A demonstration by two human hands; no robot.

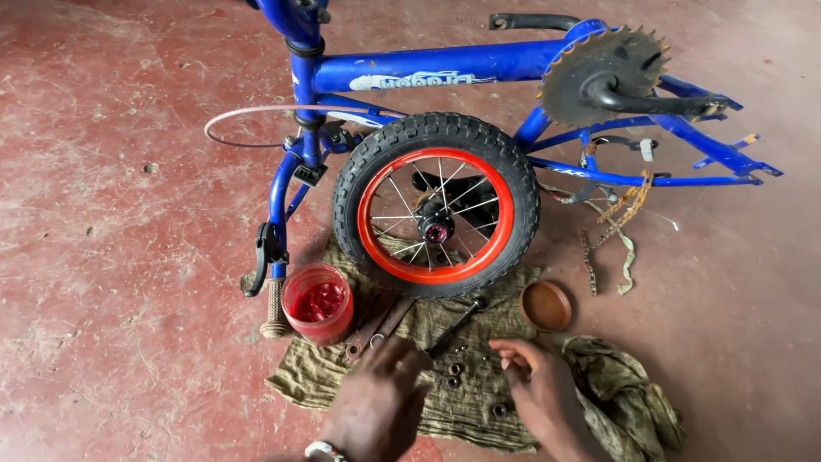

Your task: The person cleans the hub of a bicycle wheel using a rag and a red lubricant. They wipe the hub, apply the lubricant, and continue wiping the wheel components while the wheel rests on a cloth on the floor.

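Red concrete floor (111,222) | olive rag (462,402) near the red-rimmed wheel (436,205) | left hand (376,402), right hand (534,381) loosely open, empty, flanking small nuts (453,370) | best picked singly, over the rag.

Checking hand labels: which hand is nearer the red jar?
Left. The left hand lies just below and right of the red jar; the right hand is farther right, near the brown lid.

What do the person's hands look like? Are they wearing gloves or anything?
No gloves. Both hands are bare, with no sleeves showing. The left hand has a band on its wrist, light with a dark and reddish part, maybe a watch or bracelet; it is cut off by the picture's edge. The right hand wears nothing that shows, no rings or band.
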